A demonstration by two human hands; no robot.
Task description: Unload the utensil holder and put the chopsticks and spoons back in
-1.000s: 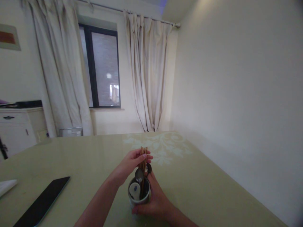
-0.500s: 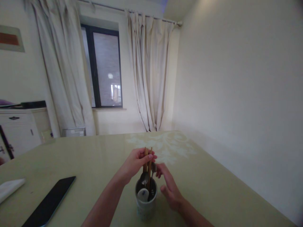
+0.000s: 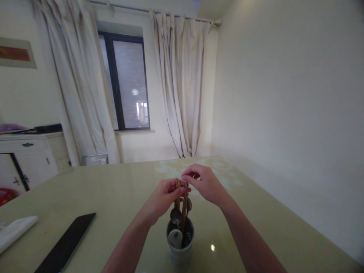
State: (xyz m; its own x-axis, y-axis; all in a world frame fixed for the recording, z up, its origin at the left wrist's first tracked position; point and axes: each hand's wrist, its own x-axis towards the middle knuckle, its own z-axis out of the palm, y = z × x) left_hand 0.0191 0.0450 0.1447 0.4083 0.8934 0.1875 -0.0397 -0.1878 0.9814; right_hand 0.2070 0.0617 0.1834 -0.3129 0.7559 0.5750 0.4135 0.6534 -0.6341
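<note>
In the head view, the cup (image 3: 181, 257) stands upright close to the person, and the wooden chopsticks (image 3: 184, 212) rise out of it, their long axis near vertical, with the upper ends well above its rim, leaning slightly away toward the far side. Both hands meet above the cup: the left hand (image 3: 166, 197) comes in from the cup's left, its grip closed around at least some of the chopsticks, thumb on the near side and fingers behind; the right hand (image 3: 206, 182) reaches in from the cup's right and a little higher, its grip drawn to a narrow pinch right at the chopsticks' top ends, though I cannot tell whether it has hold of one. The left is thus nearer the shafts, the right nearer the tips. Inside the cup, a metal spoon (image 3: 176, 216) and a white spoon (image 3: 175, 239) sit toward the left, a second metal spoon (image 3: 189, 205) toward the right. The desk (image 3: 125, 201) is pale green and glossy; left of the cup lies a flat black object (image 3: 68, 240), farther left a white one (image 3: 17, 230). Beyond the cup are a window (image 3: 131, 83) between curtains (image 3: 182, 83), a white cabinet (image 3: 35, 155) far left, and a plain wall (image 3: 287, 98) to the right
</note>
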